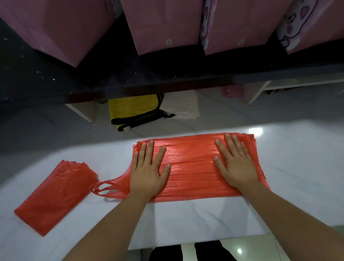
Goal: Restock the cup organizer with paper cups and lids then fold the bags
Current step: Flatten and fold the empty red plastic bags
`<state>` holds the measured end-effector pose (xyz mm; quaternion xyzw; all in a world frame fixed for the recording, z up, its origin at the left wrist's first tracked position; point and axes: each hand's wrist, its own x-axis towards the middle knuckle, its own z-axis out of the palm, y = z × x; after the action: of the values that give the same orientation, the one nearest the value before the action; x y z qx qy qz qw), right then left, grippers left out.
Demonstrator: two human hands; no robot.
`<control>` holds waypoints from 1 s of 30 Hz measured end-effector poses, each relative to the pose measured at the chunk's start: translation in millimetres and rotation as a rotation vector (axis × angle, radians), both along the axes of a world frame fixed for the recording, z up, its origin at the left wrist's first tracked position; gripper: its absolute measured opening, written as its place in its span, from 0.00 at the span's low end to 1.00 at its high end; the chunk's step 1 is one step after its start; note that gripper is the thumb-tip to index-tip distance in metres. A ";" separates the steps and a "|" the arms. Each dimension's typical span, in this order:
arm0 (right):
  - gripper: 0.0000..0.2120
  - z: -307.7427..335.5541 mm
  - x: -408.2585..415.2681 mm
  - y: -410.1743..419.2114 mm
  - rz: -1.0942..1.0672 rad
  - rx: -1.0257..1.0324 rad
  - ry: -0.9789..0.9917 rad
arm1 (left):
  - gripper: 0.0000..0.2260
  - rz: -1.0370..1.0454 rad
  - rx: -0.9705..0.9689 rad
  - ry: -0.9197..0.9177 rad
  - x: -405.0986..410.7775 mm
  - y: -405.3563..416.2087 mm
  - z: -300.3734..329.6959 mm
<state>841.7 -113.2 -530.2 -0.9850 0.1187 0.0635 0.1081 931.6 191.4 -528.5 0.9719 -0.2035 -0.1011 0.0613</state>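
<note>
White table (194, 217): both hands' fingers (148, 152) flat, gripping nothing, partly hiding red bag (192, 165).

No readable text, label, brand, number or sign shows anywhere in the head view; the pink curtains (164, 17) at the top carry only a cartoon animal print (300, 15) and small flower motifs, with no lettering, and the red plastic bags (192, 165) on the white table (194, 217) are plain and unprinted

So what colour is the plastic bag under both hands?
Red-orange, translucent plastic bag; head view.
</note>
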 end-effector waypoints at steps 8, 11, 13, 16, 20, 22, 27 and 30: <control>0.30 1.7 -5.3 -20.7 -0.046 -0.003 0.017 | 0.29 0.011 -0.031 -0.010 3.4 15.0 -1.4; 0.30 1.3 -7.7 -23.9 -0.052 -0.001 0.024 | 0.29 -0.006 -0.018 0.009 6.1 17.2 -1.8; 0.30 1.5 -7.3 -24.5 -0.051 -0.005 0.028 | 0.28 0.013 0.009 0.014 5.6 12.5 0.9; 0.30 1.2 -6.9 -22.7 -0.048 -0.001 0.040 | 0.26 0.074 -0.031 -0.045 -2.6 -20.9 17.8; 0.30 -0.3 -7.8 -20.4 -0.040 0.006 0.024 | 0.27 -0.111 -0.217 -0.012 -24.3 -119.9 34.4; 0.30 0.6 -5.5 -20.0 -0.025 -0.005 0.019 | 0.26 -0.135 -0.236 0.051 -35.1 -161.1 29.6; 0.28 0.8 -1.5 -22.2 -0.027 -0.006 0.010 | 0.25 -0.150 -0.128 0.030 -44.0 -175.9 -1.3; 0.28 -2.9 -7.6 -28.8 -0.041 -0.001 -0.001 | 0.24 -0.175 -0.142 0.002 -42.1 -156.4 -7.3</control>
<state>834.2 -142.0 -533.1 -0.9824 0.1387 0.0607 0.1089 889.5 35.0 -535.8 0.9436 -0.2940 -0.0924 0.1209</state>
